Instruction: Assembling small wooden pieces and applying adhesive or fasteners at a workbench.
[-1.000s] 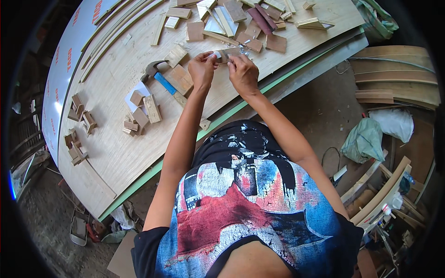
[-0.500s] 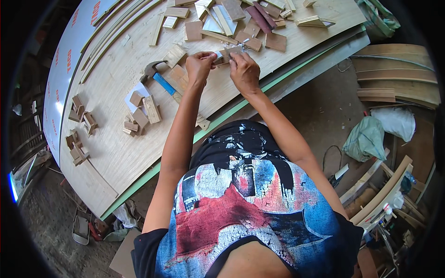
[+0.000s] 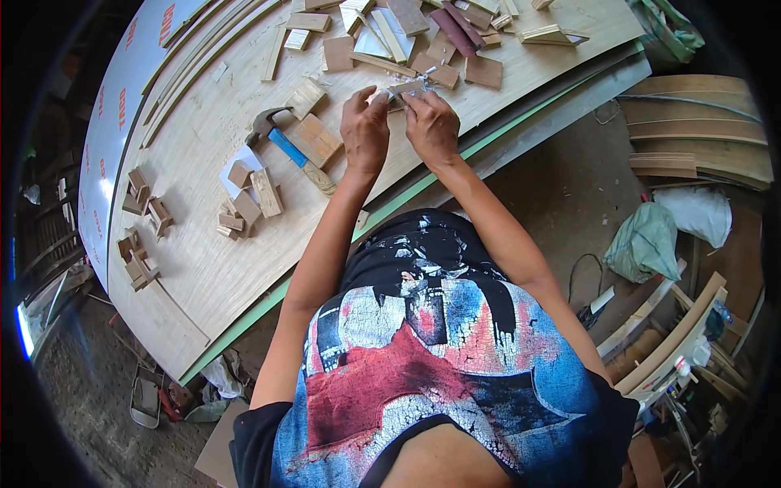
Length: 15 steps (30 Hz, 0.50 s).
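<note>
Over the wooden board near its front edge, my two hands are close together with fingers pinched. My right hand (image 3: 432,128) grips a small grey-brown wood block (image 3: 407,87), partly covered by the fingers. My left hand (image 3: 364,134) is closed at the block's left end, its fingertips on a small whitish piece mostly hidden by them. White shavings (image 3: 425,82) lie just beyond the block. Left of my left hand rest a claw hammer (image 3: 288,148) with a blue and wooden handle, and a flat wood block (image 3: 320,140).
Wood offcuts (image 3: 338,54) are heaped at the far side of the board (image 3: 195,183). Small blocks (image 3: 266,192) stand left of the hammer, and more pieces (image 3: 137,259) lie farther left. Long strips (image 3: 203,69) run along the far left. Sacks (image 3: 643,242) lie on the floor at right.
My left hand has moved slightly right, toward my right hand, and now covers more of the whitish piece. More of the hammer handle and the flat block shows.
</note>
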Each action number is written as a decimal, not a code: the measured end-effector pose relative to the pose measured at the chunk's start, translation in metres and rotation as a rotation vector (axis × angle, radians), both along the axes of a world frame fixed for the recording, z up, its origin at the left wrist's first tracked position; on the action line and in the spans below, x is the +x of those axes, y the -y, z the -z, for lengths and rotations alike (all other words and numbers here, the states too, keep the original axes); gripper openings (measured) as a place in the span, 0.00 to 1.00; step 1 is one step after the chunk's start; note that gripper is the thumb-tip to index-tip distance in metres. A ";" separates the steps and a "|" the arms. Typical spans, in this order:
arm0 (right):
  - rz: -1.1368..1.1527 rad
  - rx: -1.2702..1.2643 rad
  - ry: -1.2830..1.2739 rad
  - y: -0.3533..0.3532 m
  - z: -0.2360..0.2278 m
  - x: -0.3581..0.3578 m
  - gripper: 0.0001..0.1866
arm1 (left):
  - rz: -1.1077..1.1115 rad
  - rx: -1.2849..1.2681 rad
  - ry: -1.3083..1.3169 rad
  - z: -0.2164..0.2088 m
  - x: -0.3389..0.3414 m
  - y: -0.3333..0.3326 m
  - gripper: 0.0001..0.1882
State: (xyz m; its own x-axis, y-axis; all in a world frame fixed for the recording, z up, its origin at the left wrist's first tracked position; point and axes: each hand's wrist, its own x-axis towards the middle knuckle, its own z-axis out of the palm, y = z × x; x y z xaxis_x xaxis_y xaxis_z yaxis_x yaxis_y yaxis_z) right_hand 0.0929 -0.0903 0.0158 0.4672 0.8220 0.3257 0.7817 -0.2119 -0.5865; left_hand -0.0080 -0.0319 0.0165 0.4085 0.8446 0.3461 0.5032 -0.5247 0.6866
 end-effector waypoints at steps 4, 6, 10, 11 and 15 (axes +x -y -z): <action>-0.009 -0.002 0.006 -0.001 -0.004 0.000 0.09 | 0.083 0.157 -0.094 0.008 -0.003 -0.002 0.14; -0.014 -0.002 0.008 0.000 -0.004 0.000 0.09 | 0.117 0.188 -0.113 0.009 -0.005 -0.004 0.13; -0.028 -0.010 -0.008 -0.001 -0.008 -0.001 0.08 | 0.136 0.209 -0.120 0.010 -0.005 -0.005 0.14; -0.031 -0.005 -0.012 -0.002 -0.009 -0.001 0.08 | 0.144 0.211 -0.118 0.010 -0.005 -0.005 0.14; -0.043 -0.011 0.004 -0.003 -0.011 -0.002 0.08 | 0.165 0.227 -0.121 0.009 -0.005 -0.004 0.17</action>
